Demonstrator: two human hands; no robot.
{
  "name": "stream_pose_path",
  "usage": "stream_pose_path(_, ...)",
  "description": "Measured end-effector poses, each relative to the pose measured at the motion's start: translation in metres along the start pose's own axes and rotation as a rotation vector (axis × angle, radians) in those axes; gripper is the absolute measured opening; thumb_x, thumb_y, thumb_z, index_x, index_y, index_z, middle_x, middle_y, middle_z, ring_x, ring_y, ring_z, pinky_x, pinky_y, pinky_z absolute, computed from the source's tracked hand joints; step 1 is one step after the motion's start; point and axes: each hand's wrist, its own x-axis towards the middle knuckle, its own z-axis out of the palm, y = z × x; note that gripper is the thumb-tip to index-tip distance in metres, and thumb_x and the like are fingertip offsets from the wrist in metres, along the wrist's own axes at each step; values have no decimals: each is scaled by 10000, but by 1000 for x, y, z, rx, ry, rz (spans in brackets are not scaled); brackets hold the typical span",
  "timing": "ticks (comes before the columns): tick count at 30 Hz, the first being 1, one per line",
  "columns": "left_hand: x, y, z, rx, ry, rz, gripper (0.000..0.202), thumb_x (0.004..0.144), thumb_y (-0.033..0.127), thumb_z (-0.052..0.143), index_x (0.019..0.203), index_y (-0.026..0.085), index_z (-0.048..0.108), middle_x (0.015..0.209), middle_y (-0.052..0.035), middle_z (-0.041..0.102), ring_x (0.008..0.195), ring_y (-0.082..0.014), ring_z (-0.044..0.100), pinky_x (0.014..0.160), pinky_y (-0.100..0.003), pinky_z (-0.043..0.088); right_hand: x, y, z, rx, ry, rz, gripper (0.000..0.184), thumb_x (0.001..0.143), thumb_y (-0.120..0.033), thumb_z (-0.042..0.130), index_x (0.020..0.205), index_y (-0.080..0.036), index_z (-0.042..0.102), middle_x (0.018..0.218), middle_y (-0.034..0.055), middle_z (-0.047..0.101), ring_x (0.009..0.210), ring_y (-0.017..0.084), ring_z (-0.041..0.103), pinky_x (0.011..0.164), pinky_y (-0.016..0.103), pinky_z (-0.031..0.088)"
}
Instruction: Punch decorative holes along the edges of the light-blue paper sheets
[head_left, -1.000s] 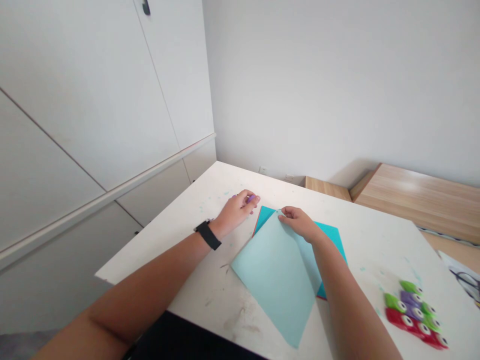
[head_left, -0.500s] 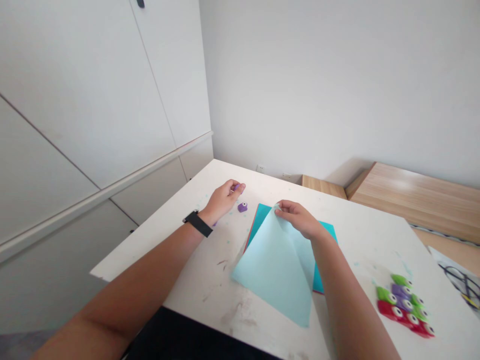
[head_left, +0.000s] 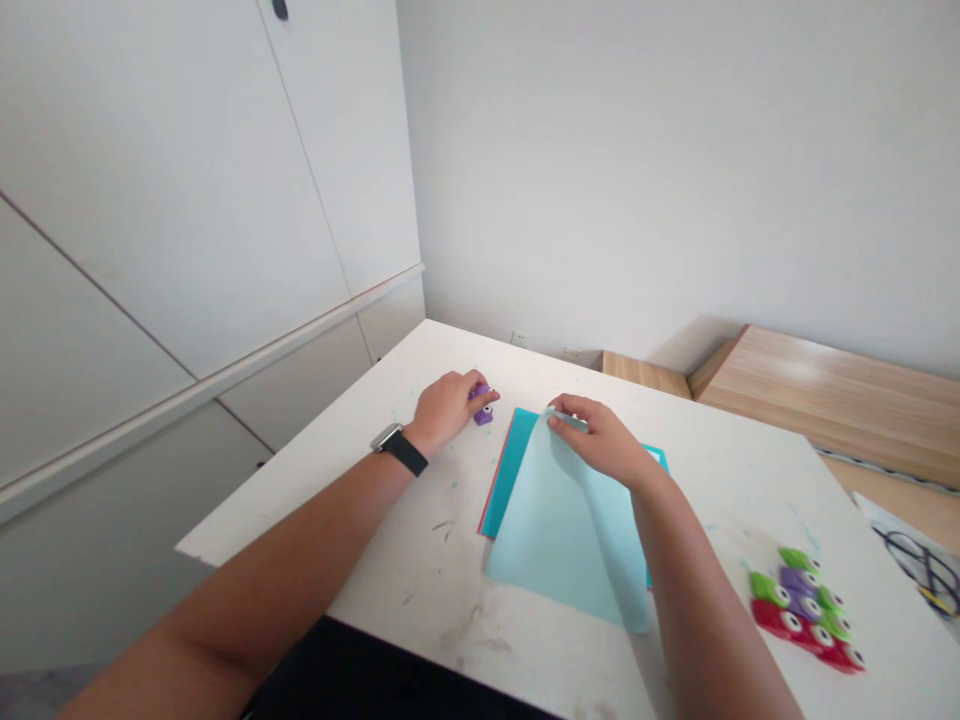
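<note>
My left hand (head_left: 450, 405), with a dark-strapped watch at its wrist, pinches a small purple clip-like piece (head_left: 480, 391) just over the table. Right below it lies a second purple piece (head_left: 483, 415) with a white-and-black eye; the two overlap in view, so I cannot tell whether they touch. My right hand (head_left: 589, 430) grips the top edge of a pale blue sheet of paper (head_left: 566, 530) between thumb and fingers. That sheet hangs tilted over a stack of brighter blue paper (head_left: 506, 480), which shows a red edge on its left.
On the right of the white table (head_left: 420, 560) sits a cluster of green, purple and red eye-marked pieces (head_left: 806, 610). Beyond it are a clear bag with dark cords (head_left: 919, 560) and a wooden cabinet (head_left: 847, 400). White cupboards (head_left: 322, 360) stand left.
My left hand has moved slightly nearer and down, bringing its purple piece to the one on the table. The pale blue sheet has swung right over the stack, still in my right hand.
</note>
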Motion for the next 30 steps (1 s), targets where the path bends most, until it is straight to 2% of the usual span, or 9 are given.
stream_pose_path(2, 0, 0, 1, 41, -8, 26, 450, 901, 633, 482, 1006, 238, 669, 911, -64, 698, 911, -225, 618, 720, -290, 398, 0, -2, -1, -52, 64, -47, 167, 917, -365, 570, 934, -227, 663, 974, 56, 671, 982, 245, 560, 903, 383, 397)
stream_pose_path(4, 0, -2, 3, 73, -19, 20, 447, 906, 630, 474, 1016, 241, 666, 914, -68, 687, 913, -227, 612, 713, -288, 390, 0, -5, -3, 60, 49, -84, 167, 911, -357, 578, 972, -234, 673, 1037, 64, 670, 1041, 255, 558, 968, 412, 379)
stream_pose_path(6, 0, -4, 5, 111, -44, -8, 460, 905, 638, 461, 1032, 243, 659, 904, -69, 678, 893, -229, 609, 697, -284, 382, 0, -9, -7, 331, 19, -89, 157, 909, -346, 564, 953, -233, 665, 1017, 60, 666, 1028, 249, 573, 982, 427, 389)
stream_pose_path(10, 1, -9, 7, 167, -93, -25, 482, 895, 659, 442, 1029, 250, 658, 866, -66, 669, 848, -241, 602, 660, -291, 361, -1, -12, -14, 1002, 56, -65, 135, 858, -336, 540, 774, -236, 575, 741, 14, 564, 855, 233, 585, 972, 487, 417)
stream_pose_path(14, 3, -13, 8, 150, -105, 4, 483, 894, 658, 425, 933, 244, 672, 871, -69, 679, 882, -249, 599, 692, -303, 367, 3, -4, -19, 1291, 23, -95, 206, 796, -351, 583, 662, -237, 475, 608, -14, 423, 690, 204, 515, 890, 481, 456)
stream_pose_path(20, 7, -18, 13, 105, -119, 23, 479, 898, 646, 409, 940, 251, 678, 906, -56, 684, 873, -236, 613, 687, -298, 375, 17, 17, -23, 1335, -159, -259, 381, 736, -423, 631, 589, -238, 333, 493, -42, 301, 528, 174, 383, 728, 413, 458)
stream_pose_path(23, 7, -18, 14, 90, -143, 4, 461, 903, 628, 407, 980, 262, 678, 922, -49, 691, 859, -227, 620, 670, -292, 372, 20, 22, -25, 1224, -106, -171, 485, 710, -551, 629, 584, -244, 275, 469, -52, 247, 501, 169, 339, 710, 419, 446)
stream_pose_path(26, 6, -16, 12, 82, -139, 5, 441, 912, 605, 403, 993, 268, 676, 935, -48, 700, 863, -227, 626, 666, -290, 370, 24, 25, -26, 1068, -26, 11, 609, 637, -757, 572, 571, -257, 231, 441, -58, 189, 473, 165, 292, 659, 412, 426)
stream_pose_path(30, 4, -13, 9, 83, -133, 3, 404, 934, 556, 390, 993, 274, 672, 942, -47, 714, 862, -229, 636, 660, -289, 367, 27, 30, -26, 995, 7, 122, 643, 615, -846, 492, 561, -262, 230, 425, -54, 179, 456, 163, 274, 629, 408, 408)
